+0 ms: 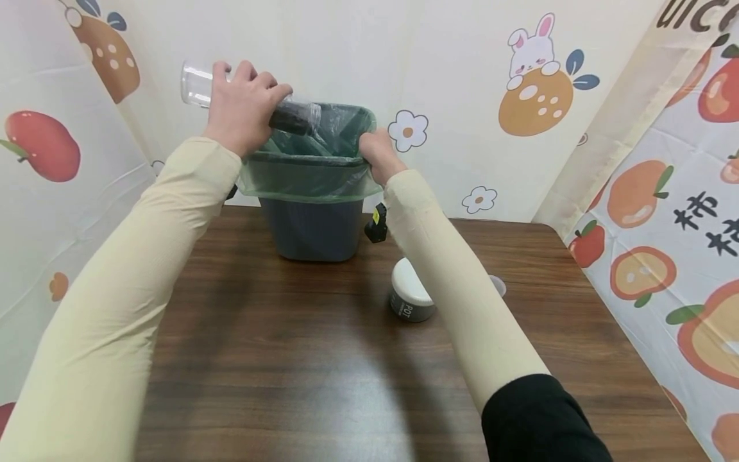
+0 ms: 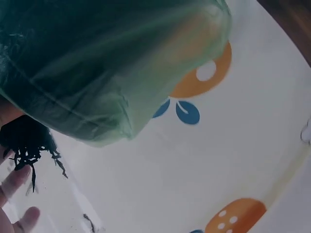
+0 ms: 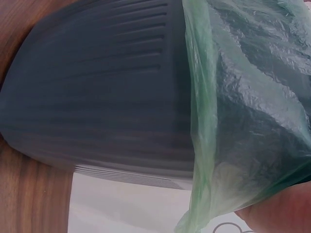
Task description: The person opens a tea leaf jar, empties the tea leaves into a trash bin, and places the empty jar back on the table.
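In the head view my left hand [image 1: 242,106] grips a clear cylindrical jar [image 1: 195,85] from above. The jar lies nearly sideways, its mouth over the left side of a dark grey trash bin [image 1: 314,228]. Dark, twisted strands like dried tea leaves [image 2: 26,138] are gathered toward the mouth, with a few stuck to the jar's wall. A translucent green trash bag [image 1: 312,183] lines the bin and folds over its rim. My right hand [image 1: 381,154] grips the bin's right rim through the bag; its fingertips are hidden.
A white-lidded grey jar [image 1: 410,292] marked POT stands on the brown wooden table [image 1: 277,372], partly behind my right forearm. Beyond that forearm, the edge of a small clear round piece [image 1: 498,285] shows. Fruit-printed cloth [image 1: 444,51] hangs behind and at both sides.
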The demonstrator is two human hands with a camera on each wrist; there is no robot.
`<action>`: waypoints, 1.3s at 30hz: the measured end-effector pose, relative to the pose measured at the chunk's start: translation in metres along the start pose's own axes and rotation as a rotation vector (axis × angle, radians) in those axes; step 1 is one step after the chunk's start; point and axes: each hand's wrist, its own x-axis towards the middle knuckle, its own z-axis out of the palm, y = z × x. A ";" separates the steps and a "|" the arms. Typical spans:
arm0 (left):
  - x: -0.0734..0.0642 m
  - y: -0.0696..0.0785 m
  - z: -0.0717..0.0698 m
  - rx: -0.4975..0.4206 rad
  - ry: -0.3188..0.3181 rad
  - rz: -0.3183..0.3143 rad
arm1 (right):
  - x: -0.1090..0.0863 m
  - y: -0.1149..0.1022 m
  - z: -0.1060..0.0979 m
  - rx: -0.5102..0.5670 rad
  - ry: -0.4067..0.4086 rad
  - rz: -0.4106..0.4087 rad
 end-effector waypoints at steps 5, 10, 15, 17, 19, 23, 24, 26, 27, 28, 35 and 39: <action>0.000 0.000 0.001 0.023 0.032 0.024 | 0.000 0.000 0.001 -0.007 -0.002 0.004; 0.002 0.001 -0.001 0.033 0.053 0.056 | 0.000 -0.001 0.000 -0.003 0.008 -0.004; 0.003 0.001 -0.002 0.011 0.025 0.036 | 0.000 -0.001 0.000 -0.008 0.012 -0.005; 0.003 0.001 -0.001 -0.001 0.018 0.026 | 0.000 -0.002 0.000 -0.009 0.011 -0.004; 0.003 0.000 -0.001 -0.004 0.017 0.024 | 0.000 -0.002 0.000 -0.010 0.012 -0.001; 0.003 0.001 -0.001 -0.034 0.008 -0.003 | 0.000 -0.002 0.000 -0.014 0.010 0.005; 0.003 0.002 -0.001 -0.030 0.011 0.004 | 0.000 -0.002 0.001 -0.015 0.011 0.003; 0.003 0.003 -0.001 -0.017 0.016 0.023 | 0.000 -0.002 0.001 -0.016 0.013 0.004; 0.003 0.003 -0.002 -0.008 0.020 0.033 | 0.000 -0.001 0.001 -0.015 0.014 0.003; 0.003 0.004 -0.002 0.002 0.029 0.044 | 0.000 -0.001 0.001 -0.014 0.015 0.003; 0.004 0.006 -0.002 -0.002 0.012 0.036 | 0.000 -0.001 0.000 -0.012 0.010 0.007; 0.004 0.006 0.000 -0.029 0.007 0.028 | 0.000 -0.001 0.001 -0.015 0.013 0.012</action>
